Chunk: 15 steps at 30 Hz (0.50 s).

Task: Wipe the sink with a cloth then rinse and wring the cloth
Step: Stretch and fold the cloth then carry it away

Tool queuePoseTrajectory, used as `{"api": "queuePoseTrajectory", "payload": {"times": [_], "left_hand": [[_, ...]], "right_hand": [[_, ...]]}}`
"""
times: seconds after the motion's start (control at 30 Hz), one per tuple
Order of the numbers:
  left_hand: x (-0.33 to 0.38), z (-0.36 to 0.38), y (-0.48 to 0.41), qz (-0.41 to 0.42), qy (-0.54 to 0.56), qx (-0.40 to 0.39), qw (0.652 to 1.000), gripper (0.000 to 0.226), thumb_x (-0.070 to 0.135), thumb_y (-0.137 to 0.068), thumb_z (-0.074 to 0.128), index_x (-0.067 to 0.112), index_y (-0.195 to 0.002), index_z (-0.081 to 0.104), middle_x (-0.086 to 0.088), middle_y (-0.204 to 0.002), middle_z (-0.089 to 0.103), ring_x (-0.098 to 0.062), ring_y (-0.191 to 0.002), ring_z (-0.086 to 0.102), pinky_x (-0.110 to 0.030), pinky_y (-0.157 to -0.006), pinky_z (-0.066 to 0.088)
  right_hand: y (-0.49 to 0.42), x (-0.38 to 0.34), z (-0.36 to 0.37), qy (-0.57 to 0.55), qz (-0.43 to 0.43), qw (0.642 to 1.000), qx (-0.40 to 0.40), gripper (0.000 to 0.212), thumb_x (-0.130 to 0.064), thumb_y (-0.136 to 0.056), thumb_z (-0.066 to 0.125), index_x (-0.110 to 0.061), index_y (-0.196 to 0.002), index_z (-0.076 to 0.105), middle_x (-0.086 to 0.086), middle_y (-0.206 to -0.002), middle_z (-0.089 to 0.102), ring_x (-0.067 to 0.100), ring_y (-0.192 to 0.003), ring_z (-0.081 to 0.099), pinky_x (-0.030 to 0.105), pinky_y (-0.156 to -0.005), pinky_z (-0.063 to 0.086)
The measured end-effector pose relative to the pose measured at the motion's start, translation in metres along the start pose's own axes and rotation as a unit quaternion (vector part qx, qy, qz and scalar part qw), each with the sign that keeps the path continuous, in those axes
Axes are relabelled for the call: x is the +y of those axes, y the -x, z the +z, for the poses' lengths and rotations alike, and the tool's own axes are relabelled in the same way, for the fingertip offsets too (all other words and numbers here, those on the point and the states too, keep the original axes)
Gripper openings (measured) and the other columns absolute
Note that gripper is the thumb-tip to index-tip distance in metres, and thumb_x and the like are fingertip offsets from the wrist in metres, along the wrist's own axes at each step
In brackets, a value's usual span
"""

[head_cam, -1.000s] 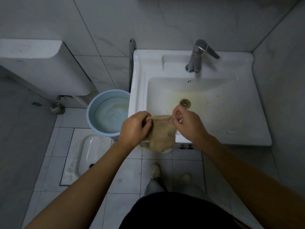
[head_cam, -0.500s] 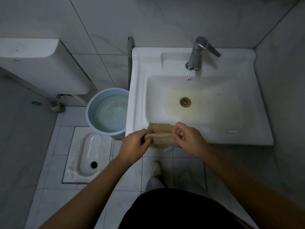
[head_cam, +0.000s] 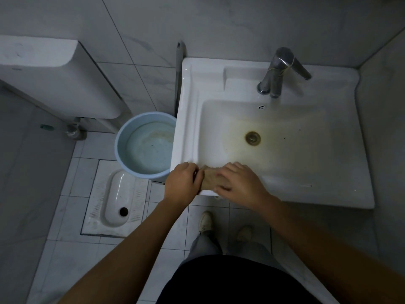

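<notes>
A white rectangular sink [head_cam: 341,189] fills the right side, its basin stained yellow-brown around the brass drain [head_cam: 253,138]. A folded tan cloth [head_cam: 210,178] lies on the sink's front rim near the left corner. My left hand [head_cam: 182,185] pinches the cloth's left end. My right hand [head_cam: 238,185] lies flat over the cloth's right part, fingers spread, pressing it onto the rim. Most of the cloth is hidden under my hands. A chrome tap [head_cam: 278,73] stands at the back of the sink, with no water running.
A light blue bucket [head_cam: 122,141] holding water stands on the floor just left of the sink. A squat toilet pan [head_cam: 116,200] is set in the tiled floor, and a white cistern [head_cam: 54,75] hangs on the left wall. My feet stand below the sink's front edge.
The cloth hung spread between both hands in front of the sink. It was folded, then lowered onto the front rim, and my right hand now lies flat on it.
</notes>
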<state>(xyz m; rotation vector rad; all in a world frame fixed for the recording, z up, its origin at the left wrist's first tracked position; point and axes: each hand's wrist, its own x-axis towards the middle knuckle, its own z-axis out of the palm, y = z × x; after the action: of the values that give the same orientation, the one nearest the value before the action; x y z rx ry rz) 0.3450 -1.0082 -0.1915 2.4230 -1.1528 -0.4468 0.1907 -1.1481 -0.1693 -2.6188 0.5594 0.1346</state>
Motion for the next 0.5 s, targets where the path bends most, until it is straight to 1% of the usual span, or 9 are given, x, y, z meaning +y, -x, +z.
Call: {"api": "queuePoseTrajectory", "payload": {"times": [0.03, 0.07, 0.13, 0.2, 0.27, 0.3, 0.37, 0.43, 0.5], "left_hand": [[-0.002, -0.003, 0.003, 0.000, 0.004, 0.006, 1.000, 0.030, 0.040, -0.100, 0.051, 0.018, -0.086, 0.065, 0.003, -0.082, 0.062, -0.016, -0.081, 0.056, -0.029, -0.062, 0.036], [-0.004, -0.006, 0.007, -0.002, 0.014, 0.011, 1.000, 0.028, 0.038, -0.100, 0.050, 0.018, -0.089, 0.066, 0.003, -0.085, 0.063, -0.015, -0.082, 0.055, -0.029, -0.064, 0.038], [-0.010, -0.012, 0.016, 0.000, 0.048, 0.016, 0.999, 0.025, 0.033, -0.101, 0.049, 0.019, -0.097, 0.070, 0.004, -0.092, 0.068, -0.013, -0.088, 0.056, -0.031, -0.071, 0.047], [-0.016, -0.015, 0.031, 0.007, 0.072, 0.021, 0.997, 0.027, 0.029, -0.101, 0.050, 0.019, -0.111, 0.073, 0.004, -0.109, 0.073, -0.012, -0.101, 0.060, -0.026, -0.086, 0.049], [-0.019, -0.016, 0.049, -0.021, 0.084, 0.020, 0.996, 0.031, 0.032, -0.102, 0.053, 0.019, -0.122, 0.072, 0.003, -0.126, 0.070, -0.014, -0.115, 0.060, -0.027, -0.097, 0.049], [-0.019, -0.016, 0.058, -0.044, 0.087, 0.021, 0.995, 0.033, 0.035, -0.101, 0.053, 0.019, -0.124, 0.072, 0.003, -0.131, 0.069, -0.014, -0.119, 0.060, -0.029, -0.098, 0.049], [-0.017, -0.016, 0.074, -0.090, 0.093, 0.033, 0.991, 0.034, 0.040, -0.101, 0.052, 0.023, -0.124, 0.071, 0.007, -0.131, 0.068, -0.012, -0.119, 0.059, -0.026, -0.096, 0.047], [-0.012, -0.019, 0.090, -0.145, 0.105, 0.048, 0.983, 0.034, 0.044, -0.101, 0.048, 0.028, -0.122, 0.069, 0.013, -0.122, 0.069, -0.007, -0.111, 0.060, -0.023, -0.091, 0.046], [-0.006, -0.023, 0.112, -0.224, 0.134, 0.058, 0.964, 0.035, 0.048, -0.099, 0.044, 0.031, -0.118, 0.068, 0.018, -0.112, 0.068, -0.003, -0.101, 0.061, -0.024, -0.085, 0.048]], "right_hand": [[0.000, -0.001, 0.003, 0.018, -0.001, 0.999, -0.031, 0.053, -0.053, -0.083, 0.059, -0.025, -0.128, 0.058, -0.006, -0.116, 0.060, 0.016, -0.105, 0.053, 0.033, -0.089, 0.045], [-0.001, -0.002, 0.006, 0.034, 0.000, 0.998, -0.044, 0.056, -0.053, -0.083, 0.060, -0.025, -0.131, 0.055, -0.005, -0.119, 0.059, 0.017, -0.107, 0.053, 0.033, -0.091, 0.045], [-0.006, -0.003, 0.009, 0.049, 0.010, 0.998, -0.036, 0.049, -0.048, -0.086, 0.061, -0.023, -0.128, 0.055, -0.003, -0.118, 0.059, 0.018, -0.105, 0.053, 0.033, -0.090, 0.045], [-0.012, -0.004, 0.007, 0.065, 0.013, 0.997, -0.028, 0.041, -0.044, -0.088, 0.061, -0.020, -0.122, 0.056, 0.000, -0.114, 0.059, 0.019, -0.102, 0.054, 0.032, -0.086, 0.045], [-0.017, -0.006, 0.005, 0.081, 0.000, 0.996, -0.038, 0.038, -0.040, -0.089, 0.060, -0.018, -0.120, 0.054, 0.003, -0.114, 0.059, 0.020, -0.101, 0.055, 0.032, -0.084, 0.046], [-0.018, -0.007, 0.004, 0.086, -0.007, 0.995, -0.045, 0.038, -0.039, -0.089, 0.060, -0.018, -0.120, 0.053, 0.003, -0.115, 0.058, 0.021, -0.102, 0.056, 0.032, -0.083, 0.047], [-0.021, -0.009, 0.000, 0.086, -0.020, 0.994, -0.067, 0.038, -0.036, -0.090, 0.059, -0.016, -0.122, 0.052, 0.004, -0.115, 0.058, 0.020, -0.102, 0.057, 0.032, -0.083, 0.049], [-0.024, -0.010, -0.007, 0.068, -0.029, 0.993, -0.088, 0.035, -0.034, -0.093, 0.057, -0.015, -0.121, 0.053, 0.004, -0.113, 0.060, 0.020, -0.098, 0.059, 0.031, -0.079, 0.050], [-0.023, -0.013, -0.018, 0.011, -0.034, 0.994, -0.107, 0.029, -0.034, -0.093, 0.059, -0.016, -0.114, 0.058, 0.002, -0.104, 0.063, 0.019, -0.089, 0.061, 0.031, -0.074, 0.049]]}}
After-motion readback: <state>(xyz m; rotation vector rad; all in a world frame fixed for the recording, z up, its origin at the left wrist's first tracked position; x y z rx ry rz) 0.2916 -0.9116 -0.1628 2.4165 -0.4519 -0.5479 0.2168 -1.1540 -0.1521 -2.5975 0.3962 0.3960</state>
